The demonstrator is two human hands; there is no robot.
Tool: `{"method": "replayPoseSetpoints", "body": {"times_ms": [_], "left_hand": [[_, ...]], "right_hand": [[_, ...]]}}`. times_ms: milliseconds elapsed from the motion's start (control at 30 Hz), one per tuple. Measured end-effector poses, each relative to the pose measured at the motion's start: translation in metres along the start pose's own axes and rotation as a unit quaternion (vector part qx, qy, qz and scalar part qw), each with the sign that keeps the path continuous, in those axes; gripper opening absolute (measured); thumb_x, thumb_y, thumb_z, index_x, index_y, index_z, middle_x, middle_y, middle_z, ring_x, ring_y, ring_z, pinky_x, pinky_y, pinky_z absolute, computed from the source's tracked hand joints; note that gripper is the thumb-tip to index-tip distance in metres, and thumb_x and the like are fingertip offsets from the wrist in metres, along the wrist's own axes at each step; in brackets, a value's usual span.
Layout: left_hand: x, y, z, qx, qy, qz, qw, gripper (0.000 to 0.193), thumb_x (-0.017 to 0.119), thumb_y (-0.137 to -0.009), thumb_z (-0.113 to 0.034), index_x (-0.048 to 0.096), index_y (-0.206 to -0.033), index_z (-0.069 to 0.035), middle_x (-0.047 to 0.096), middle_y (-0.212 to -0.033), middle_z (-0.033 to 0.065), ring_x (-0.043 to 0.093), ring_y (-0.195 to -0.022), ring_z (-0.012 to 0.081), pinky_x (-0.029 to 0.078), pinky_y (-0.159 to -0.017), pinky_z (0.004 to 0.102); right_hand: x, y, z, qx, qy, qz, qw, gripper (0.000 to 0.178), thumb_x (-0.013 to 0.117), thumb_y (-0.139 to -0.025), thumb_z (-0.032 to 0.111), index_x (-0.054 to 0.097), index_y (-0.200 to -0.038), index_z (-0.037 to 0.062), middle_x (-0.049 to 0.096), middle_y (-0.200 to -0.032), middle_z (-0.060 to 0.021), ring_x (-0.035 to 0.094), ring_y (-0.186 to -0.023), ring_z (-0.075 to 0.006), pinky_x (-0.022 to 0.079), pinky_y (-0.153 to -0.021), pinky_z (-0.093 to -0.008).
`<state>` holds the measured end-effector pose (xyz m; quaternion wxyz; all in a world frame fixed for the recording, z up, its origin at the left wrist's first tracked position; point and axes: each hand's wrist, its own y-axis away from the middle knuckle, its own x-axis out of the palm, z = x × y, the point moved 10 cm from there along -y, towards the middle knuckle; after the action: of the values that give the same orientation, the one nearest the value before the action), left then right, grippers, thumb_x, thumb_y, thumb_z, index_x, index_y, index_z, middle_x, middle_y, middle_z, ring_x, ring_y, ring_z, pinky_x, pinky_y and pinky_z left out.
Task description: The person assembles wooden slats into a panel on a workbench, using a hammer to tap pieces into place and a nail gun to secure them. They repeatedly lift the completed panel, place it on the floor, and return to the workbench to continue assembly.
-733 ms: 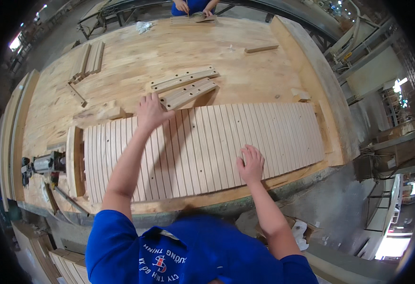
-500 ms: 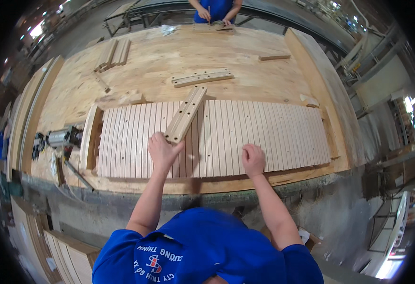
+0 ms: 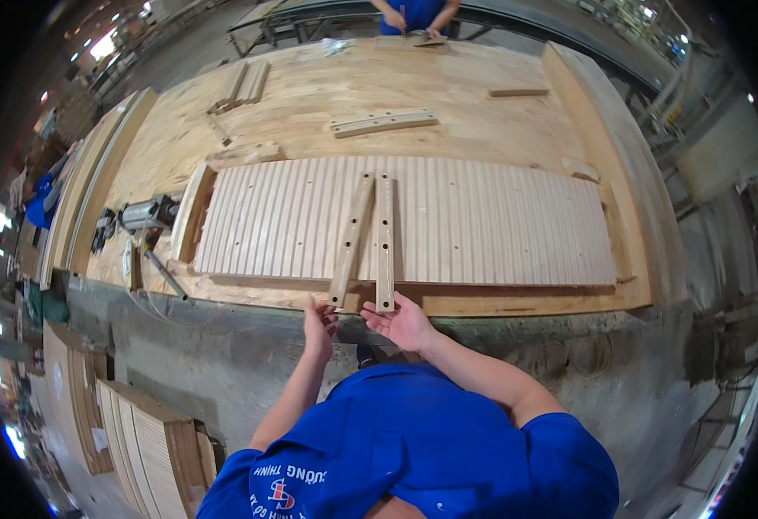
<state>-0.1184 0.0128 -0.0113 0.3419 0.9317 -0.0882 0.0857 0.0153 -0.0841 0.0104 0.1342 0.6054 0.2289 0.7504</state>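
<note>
Pale wood fills the right hand [image 3: 403,323], its grip clamped on the near end of the right strip [image 3: 385,235]. At the near end of the left strip [image 3: 352,240] curls the left hand [image 3: 318,324]; whether that grip is closed I cannot tell. Both strips reach over the grooved panel [image 3: 500,225]; beyond, a third strip [image 3: 385,123] lies on the tabletop [image 3: 465,138].
</note>
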Motion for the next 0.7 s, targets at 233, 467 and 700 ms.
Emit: {"method": "replayPoseSetpoints", "body": {"times_ms": [233, 467, 700], "left_hand": [[0.057, 0.017, 0.085, -0.047, -0.163, 0.223, 0.96, 0.036, 0.044, -0.089, -0.043, 0.054, -0.089, -0.008, 0.057, -0.077, 0.0064, 0.053, -0.066, 0.0179, 0.042, -0.06, 0.0309], [0.223, 0.054, 0.135, -0.194, 0.041, 0.211, 0.957, 0.05, 0.051, -0.084, -0.054, 0.048, -0.099, -0.006, 0.056, -0.09, 0.0082, 0.054, -0.085, 0.0233, 0.045, -0.077, 0.0391], [0.247, 0.029, 0.128, -0.153, 0.109, 0.102, 0.977, 0.055, 0.048, -0.084, -0.058, 0.047, -0.095, -0.003, 0.052, -0.081, 0.0106, 0.05, -0.079, 0.0257, 0.044, -0.077, 0.0417]], "right_hand": [[-0.081, 0.081, 0.118, -0.21, -0.094, -0.058, 0.972, 0.021, 0.054, -0.089, 0.026, 0.057, -0.095, 0.0066, 0.061, -0.083, -0.0106, 0.057, -0.067, -0.0183, 0.048, -0.06, -0.0309], [-0.195, 0.275, 0.248, -0.465, -0.043, -0.15, 0.872, 0.01, 0.055, -0.088, 0.021, 0.056, -0.093, 0.0128, 0.06, -0.081, -0.0071, 0.057, -0.065, -0.0206, 0.045, -0.05, -0.0332], [-0.281, 0.412, 0.371, -0.535, 0.002, -0.233, 0.812, 0.016, 0.052, -0.09, 0.024, 0.054, -0.098, 0.0099, 0.059, -0.077, -0.0101, 0.056, -0.059, -0.0203, 0.044, -0.05, -0.0309]]}}
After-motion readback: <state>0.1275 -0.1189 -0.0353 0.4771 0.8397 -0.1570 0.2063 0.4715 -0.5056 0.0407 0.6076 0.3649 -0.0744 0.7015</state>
